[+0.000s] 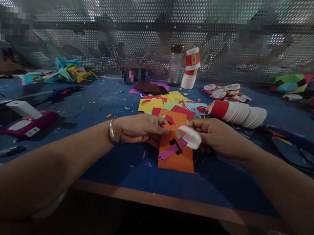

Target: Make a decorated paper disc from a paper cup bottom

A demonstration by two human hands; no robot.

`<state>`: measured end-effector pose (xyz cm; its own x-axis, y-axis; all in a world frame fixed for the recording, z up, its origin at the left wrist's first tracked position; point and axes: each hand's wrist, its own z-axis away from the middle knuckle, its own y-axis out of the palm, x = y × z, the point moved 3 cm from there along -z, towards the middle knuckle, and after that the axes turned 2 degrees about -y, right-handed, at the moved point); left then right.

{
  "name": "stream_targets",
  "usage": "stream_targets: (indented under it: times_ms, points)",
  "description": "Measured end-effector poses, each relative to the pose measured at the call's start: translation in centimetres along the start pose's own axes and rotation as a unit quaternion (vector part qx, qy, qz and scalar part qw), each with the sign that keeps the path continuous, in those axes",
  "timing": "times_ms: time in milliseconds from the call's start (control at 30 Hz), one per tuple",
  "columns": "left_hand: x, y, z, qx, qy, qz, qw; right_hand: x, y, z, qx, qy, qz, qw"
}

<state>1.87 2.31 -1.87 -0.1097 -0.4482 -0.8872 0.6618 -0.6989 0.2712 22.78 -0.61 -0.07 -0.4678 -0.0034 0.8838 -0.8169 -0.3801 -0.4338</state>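
My right hand (pixel 216 136) is closed on a white paper ring (pixel 189 136) that looks like a cup rim, tilted over the orange paper. A purple paper strip (pixel 168 152) with small dark dots at its lower end reaches the ring; whether it is joined there I cannot tell. Across the strip lies a black paper piece (pixel 175 146). Under these is the orange paper (pixel 179 164), with a cut-out near its top. My left hand (pixel 143 128) pinches at the left side of the orange paper, its fingertips partly hidden.
Behind my hands lies a pile of coloured paper (pixel 151 104). Stacked paper cups (pixel 236 113) lie on the right; more cups (pixel 192 68) stand by a clear bottle (pixel 174 66). A purple power strip (pixel 31 125) and a blue glue gun (pixel 65 92) are at left.
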Motion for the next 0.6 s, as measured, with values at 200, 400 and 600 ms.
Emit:
stream_targets:
  times_ms: [200, 400, 600]
  points:
    - [-1.6, -0.3, 0.6, -0.125, 0.115, -0.311, 0.935, -0.2, 0.2, -0.3, 0.005, 0.02, 0.064, 0.998]
    - [-2.8, 2.6, 2.6, -0.203, 0.288, -0.51, 0.785, -0.1, 0.0, -0.5, -0.024, -0.049, 0.168, 0.984]
    - [-0.8, 4.1, 1.8, -0.117, 0.265, -0.579, 0.762, 0.1, -0.1, -0.3, -0.027, -0.098, 0.23, 0.968]
